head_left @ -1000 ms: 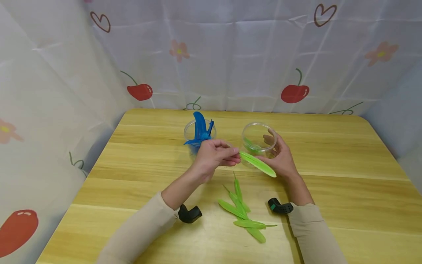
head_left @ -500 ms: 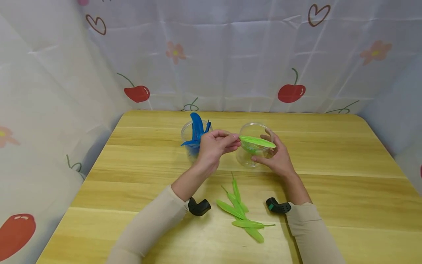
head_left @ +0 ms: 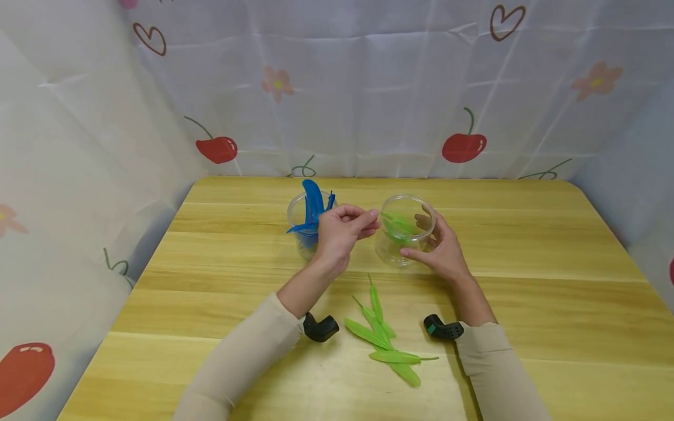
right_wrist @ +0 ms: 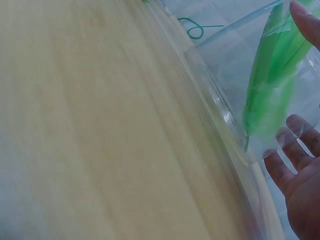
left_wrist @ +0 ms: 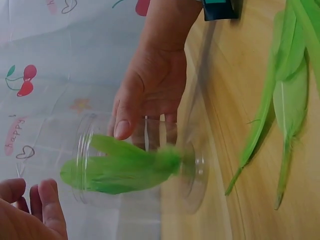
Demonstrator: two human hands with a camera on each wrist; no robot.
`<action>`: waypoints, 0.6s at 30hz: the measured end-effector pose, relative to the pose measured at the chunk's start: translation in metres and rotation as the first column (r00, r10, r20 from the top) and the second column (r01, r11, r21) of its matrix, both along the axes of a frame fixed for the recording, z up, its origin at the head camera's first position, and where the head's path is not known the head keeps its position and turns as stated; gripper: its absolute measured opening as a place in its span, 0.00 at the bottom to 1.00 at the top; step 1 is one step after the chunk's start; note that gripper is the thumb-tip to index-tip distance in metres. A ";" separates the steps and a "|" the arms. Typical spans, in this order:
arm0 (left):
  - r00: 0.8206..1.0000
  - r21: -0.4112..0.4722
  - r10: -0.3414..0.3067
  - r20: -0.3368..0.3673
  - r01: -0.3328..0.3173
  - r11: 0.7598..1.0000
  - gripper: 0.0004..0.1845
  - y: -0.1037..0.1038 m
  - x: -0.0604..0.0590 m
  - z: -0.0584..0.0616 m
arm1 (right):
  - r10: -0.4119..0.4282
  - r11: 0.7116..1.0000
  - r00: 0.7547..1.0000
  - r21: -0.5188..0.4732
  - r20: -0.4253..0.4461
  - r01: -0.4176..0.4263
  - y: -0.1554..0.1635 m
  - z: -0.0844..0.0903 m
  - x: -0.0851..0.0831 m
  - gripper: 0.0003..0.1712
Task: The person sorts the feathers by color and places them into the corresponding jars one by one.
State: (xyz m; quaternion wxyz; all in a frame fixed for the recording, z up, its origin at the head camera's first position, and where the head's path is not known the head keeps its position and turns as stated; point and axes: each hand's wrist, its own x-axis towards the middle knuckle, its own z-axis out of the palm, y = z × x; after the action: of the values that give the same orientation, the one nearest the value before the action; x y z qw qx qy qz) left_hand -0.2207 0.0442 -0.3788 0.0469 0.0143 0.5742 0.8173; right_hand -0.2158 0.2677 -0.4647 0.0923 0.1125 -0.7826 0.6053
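Note:
My right hand (head_left: 444,252) grips a clear plastic cup (head_left: 391,252) tilted on the wooden table (head_left: 526,245), thumb and fingers round its wall (left_wrist: 150,95). Green feathers (head_left: 401,225) lie inside the cup (left_wrist: 125,170), seen through its wall in the right wrist view (right_wrist: 270,65). My left hand (head_left: 342,231) hovers just left of the cup's rim, its fingers (left_wrist: 46,205) loosely curled, holding nothing and apart from the feathers. Behind my left hand stands a second clear cup (head_left: 301,206) with blue feathers (head_left: 313,207). Several loose green feathers (head_left: 387,342) lie on the table between my forearms.
A white cloth printed with cherries and hearts (head_left: 463,146) walls the table at the back and both sides. Black wrist cameras (head_left: 321,327) sit near the loose feathers. Bare wood stretches to the right (head_left: 553,304) and front left.
My left hand carried a green feather up to the cup's mouth and let it go inside. My right hand kept hold of the cup.

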 end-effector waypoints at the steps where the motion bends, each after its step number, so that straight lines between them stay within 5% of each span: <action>1: 1.000 -0.007 -0.002 -0.002 0.002 1.000 0.05 0.000 0.000 -0.001 | 0.001 1.000 1.000 -0.002 0.000 -0.001 0.000 0.000 0.000 0.56; 18: 0.975 -0.154 -0.214 0.062 0.222 0.963 0.06 -0.019 0.020 -0.016 | -0.005 1.000 1.000 0.009 0.004 0.005 -0.001 0.000 0.000 0.58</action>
State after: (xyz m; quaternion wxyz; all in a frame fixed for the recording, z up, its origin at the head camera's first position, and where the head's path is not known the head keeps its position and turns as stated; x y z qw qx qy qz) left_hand -0.2008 0.0249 -0.3947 0.1505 0.0553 0.6315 0.7586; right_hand -0.2156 0.2662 -0.4651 0.0917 0.1099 -0.7857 0.6018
